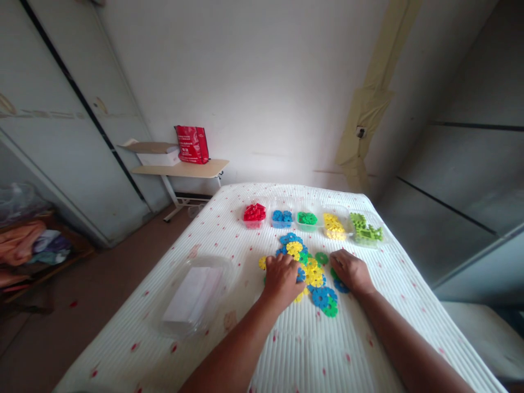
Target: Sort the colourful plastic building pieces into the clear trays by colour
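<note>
A loose pile of flat, notched plastic snowflake discs lies on the table, in yellow [314, 273], blue [320, 297] and green [329, 308]. My left hand [282, 275] rests over the pile's left side, fingers bent downward and thumb apart from them. A blue disc shows beside that thumb. At the right edge of the pile is my right hand [351, 270], its fingers curled together and their tips hidden. Green and blue discs peek out under it, and a single green disc [321, 258] lies just to its left.
Behind the pile stand clear tubs of red pieces [254, 213], blue discs [282, 218], green discs [307, 219], yellow pieces [334, 225] and light green pieces [365, 228]. A clear container [192, 300] with a white block sits left. Beyond is a side table [184, 170] with a red bag [192, 144].
</note>
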Demonstrator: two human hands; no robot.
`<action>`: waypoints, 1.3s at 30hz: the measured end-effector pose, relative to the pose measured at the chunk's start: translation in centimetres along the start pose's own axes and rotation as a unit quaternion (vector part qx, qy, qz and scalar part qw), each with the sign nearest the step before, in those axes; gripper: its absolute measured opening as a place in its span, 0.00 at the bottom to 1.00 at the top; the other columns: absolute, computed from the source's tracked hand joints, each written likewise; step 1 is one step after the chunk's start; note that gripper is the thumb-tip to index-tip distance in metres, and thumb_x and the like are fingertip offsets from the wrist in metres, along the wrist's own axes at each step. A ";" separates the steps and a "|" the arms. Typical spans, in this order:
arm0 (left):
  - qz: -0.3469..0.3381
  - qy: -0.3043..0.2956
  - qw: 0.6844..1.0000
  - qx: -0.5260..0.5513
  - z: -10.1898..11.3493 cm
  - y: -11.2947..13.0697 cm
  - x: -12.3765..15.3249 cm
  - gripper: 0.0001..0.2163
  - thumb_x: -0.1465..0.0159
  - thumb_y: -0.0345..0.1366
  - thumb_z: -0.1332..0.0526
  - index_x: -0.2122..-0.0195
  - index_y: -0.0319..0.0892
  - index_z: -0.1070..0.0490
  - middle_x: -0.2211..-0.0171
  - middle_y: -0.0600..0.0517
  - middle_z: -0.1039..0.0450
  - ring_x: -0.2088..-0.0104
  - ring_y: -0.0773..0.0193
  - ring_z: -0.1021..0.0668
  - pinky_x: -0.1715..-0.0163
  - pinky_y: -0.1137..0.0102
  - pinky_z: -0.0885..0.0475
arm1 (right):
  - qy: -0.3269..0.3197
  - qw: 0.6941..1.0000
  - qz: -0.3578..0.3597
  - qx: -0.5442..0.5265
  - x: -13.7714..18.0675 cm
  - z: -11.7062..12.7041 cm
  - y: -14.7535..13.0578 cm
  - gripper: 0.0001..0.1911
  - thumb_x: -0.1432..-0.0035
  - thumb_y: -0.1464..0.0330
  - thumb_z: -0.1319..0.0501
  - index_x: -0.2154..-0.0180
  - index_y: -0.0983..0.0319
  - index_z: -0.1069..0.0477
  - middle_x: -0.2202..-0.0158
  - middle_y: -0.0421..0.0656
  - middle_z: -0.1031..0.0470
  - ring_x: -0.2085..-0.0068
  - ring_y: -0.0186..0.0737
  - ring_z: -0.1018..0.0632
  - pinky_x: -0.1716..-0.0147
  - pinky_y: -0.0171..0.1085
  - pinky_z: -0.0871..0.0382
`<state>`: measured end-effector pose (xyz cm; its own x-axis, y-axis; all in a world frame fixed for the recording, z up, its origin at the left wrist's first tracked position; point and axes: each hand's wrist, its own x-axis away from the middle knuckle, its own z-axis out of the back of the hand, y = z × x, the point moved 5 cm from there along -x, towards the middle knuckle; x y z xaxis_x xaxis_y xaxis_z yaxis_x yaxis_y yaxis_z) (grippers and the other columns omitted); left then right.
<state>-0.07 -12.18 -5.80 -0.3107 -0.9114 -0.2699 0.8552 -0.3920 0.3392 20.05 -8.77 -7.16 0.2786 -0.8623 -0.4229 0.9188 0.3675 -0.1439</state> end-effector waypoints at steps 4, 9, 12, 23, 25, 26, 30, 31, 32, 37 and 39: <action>0.033 0.022 0.995 0.087 1.5 -1.6 -0.2 0.14 0.51 0.38 0.34 0.63 0.45 0.29 0.61 0.51 0.26 0.57 0.57 0.28 0.57 0.62 0.38 | 0.034 0.999 0.020 -0.009 0.0 0.0 0.2 0.20 0.37 0.64 0.54 0.74 0.62 0.29 0.74 0.43 0.29 0.72 0.34 0.27 0.71 0.30 0.39; 0.029 -0.030 0.984 0.171 3.3 -4.0 0.4 0.14 0.52 0.37 0.34 0.62 0.45 0.27 0.65 0.54 0.26 0.62 0.62 0.26 0.61 0.69 0.33 | 0.056 0.998 0.021 -0.021 0.0 -0.1 0.3 0.18 0.38 0.64 0.52 0.74 0.61 0.29 0.75 0.42 0.28 0.72 0.33 0.27 0.72 0.30 0.39; 0.001 -0.064 0.988 0.137 3.3 -4.5 0.9 0.15 0.54 0.38 0.34 0.63 0.44 0.26 0.65 0.53 0.26 0.62 0.61 0.26 0.61 0.69 0.33 | 0.058 0.998 0.019 -0.029 0.0 -0.1 0.3 0.18 0.38 0.64 0.52 0.73 0.61 0.29 0.74 0.43 0.28 0.72 0.33 0.27 0.72 0.30 0.39; -0.059 -0.089 0.994 0.003 1.8 -2.8 1.3 0.12 0.54 0.39 0.35 0.67 0.46 0.24 0.65 0.51 0.26 0.62 0.58 0.27 0.60 0.65 0.34 | 0.050 0.998 0.016 -0.027 0.0 -0.4 0.5 0.17 0.38 0.65 0.52 0.72 0.61 0.29 0.74 0.43 0.27 0.71 0.34 0.26 0.71 0.31 0.39; -0.056 -0.090 0.994 -0.004 1.8 -2.8 1.3 0.11 0.54 0.37 0.36 0.67 0.45 0.25 0.64 0.51 0.26 0.61 0.57 0.27 0.60 0.65 0.34 | 0.050 0.998 0.015 -0.026 0.0 -0.3 0.5 0.17 0.38 0.65 0.52 0.72 0.61 0.29 0.74 0.43 0.28 0.71 0.34 0.26 0.71 0.31 0.39; -0.053 -0.090 0.995 -0.005 1.8 -2.7 1.3 0.11 0.54 0.37 0.36 0.68 0.45 0.25 0.65 0.51 0.26 0.61 0.57 0.27 0.60 0.65 0.34 | 0.049 0.998 0.015 -0.027 0.0 -0.3 0.5 0.17 0.38 0.65 0.52 0.73 0.61 0.29 0.74 0.43 0.28 0.71 0.34 0.26 0.71 0.31 0.39; -0.043 -0.086 0.995 0.024 2.2 -2.7 1.2 0.10 0.54 0.35 0.37 0.69 0.44 0.27 0.65 0.51 0.26 0.61 0.58 0.26 0.60 0.67 0.34 | 0.045 0.999 0.015 -0.026 0.0 -0.5 0.5 0.17 0.38 0.65 0.52 0.73 0.61 0.29 0.74 0.43 0.28 0.71 0.34 0.26 0.71 0.30 0.39; -0.041 -0.084 0.995 0.032 2.3 -2.7 1.1 0.11 0.54 0.35 0.37 0.68 0.44 0.27 0.65 0.51 0.26 0.61 0.59 0.26 0.60 0.67 0.34 | 0.045 0.999 0.016 -0.025 0.0 -0.6 0.5 0.17 0.38 0.65 0.52 0.73 0.61 0.29 0.74 0.43 0.28 0.71 0.34 0.26 0.71 0.30 0.39; -0.038 -0.082 0.995 0.035 2.4 -2.7 1.1 0.11 0.53 0.34 0.38 0.67 0.44 0.27 0.64 0.51 0.26 0.61 0.59 0.26 0.60 0.67 0.33 | 0.045 0.999 0.019 -0.023 0.0 -0.6 0.5 0.17 0.38 0.64 0.52 0.73 0.61 0.29 0.74 0.43 0.28 0.71 0.34 0.26 0.71 0.30 0.39; -0.045 -0.095 0.994 0.002 1.9 -2.5 1.1 0.08 0.53 0.31 0.40 0.70 0.43 0.27 0.65 0.50 0.26 0.61 0.59 0.27 0.60 0.68 0.33 | 0.045 0.999 0.023 -0.020 -0.1 -0.5 0.5 0.17 0.38 0.64 0.52 0.72 0.61 0.29 0.73 0.43 0.27 0.71 0.34 0.26 0.72 0.31 0.39; -0.043 -0.095 0.995 -0.006 1.7 -2.4 1.0 0.08 0.53 0.30 0.40 0.70 0.43 0.27 0.65 0.49 0.27 0.60 0.58 0.27 0.59 0.68 0.32 | 0.041 0.999 0.023 -0.019 -0.1 -0.5 0.4 0.17 0.38 0.64 0.52 0.72 0.61 0.29 0.73 0.43 0.27 0.71 0.34 0.26 0.72 0.31 0.39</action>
<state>-3.13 -12.41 -5.37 -0.4549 -0.8820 -0.1230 0.8264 -0.4695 0.3110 20.30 -8.35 -7.58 0.2944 -0.8135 -0.5015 0.8942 0.4197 -0.1558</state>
